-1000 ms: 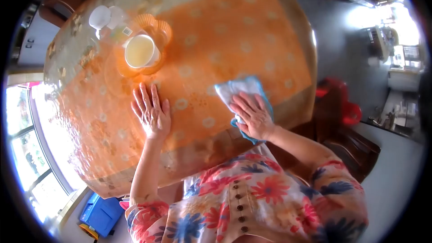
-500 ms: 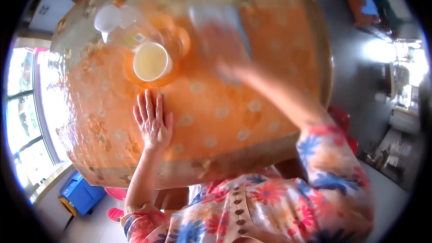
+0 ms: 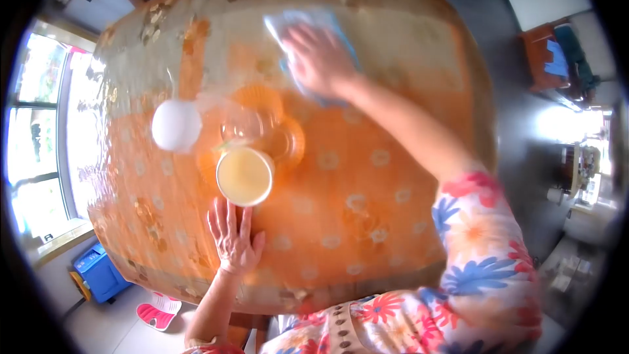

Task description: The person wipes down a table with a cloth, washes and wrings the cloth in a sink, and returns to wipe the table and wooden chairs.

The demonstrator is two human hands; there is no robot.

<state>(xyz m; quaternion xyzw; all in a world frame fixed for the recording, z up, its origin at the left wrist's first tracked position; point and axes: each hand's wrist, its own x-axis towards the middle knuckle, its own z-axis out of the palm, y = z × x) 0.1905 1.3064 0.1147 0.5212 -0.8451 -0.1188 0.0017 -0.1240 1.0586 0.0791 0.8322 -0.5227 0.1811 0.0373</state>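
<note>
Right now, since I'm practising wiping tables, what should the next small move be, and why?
Perhaps slide the white, blue-edged cloth rightward: the right hand lies over it, and the round white-rimmed cup stands to the cloth's left, nearer the body.

Blur softens the right hand point(image 3: 318, 60), which covers the middle of the cloth point(image 3: 280, 26); its grip is unclear. The cup point(image 3: 244, 177) hides part of the dish point(image 3: 293, 141). Whether the left hand point(image 3: 237, 242) touches the cup cannot be told. The bottom edge cuts off the left sleeve point(image 3: 208, 346).
</note>
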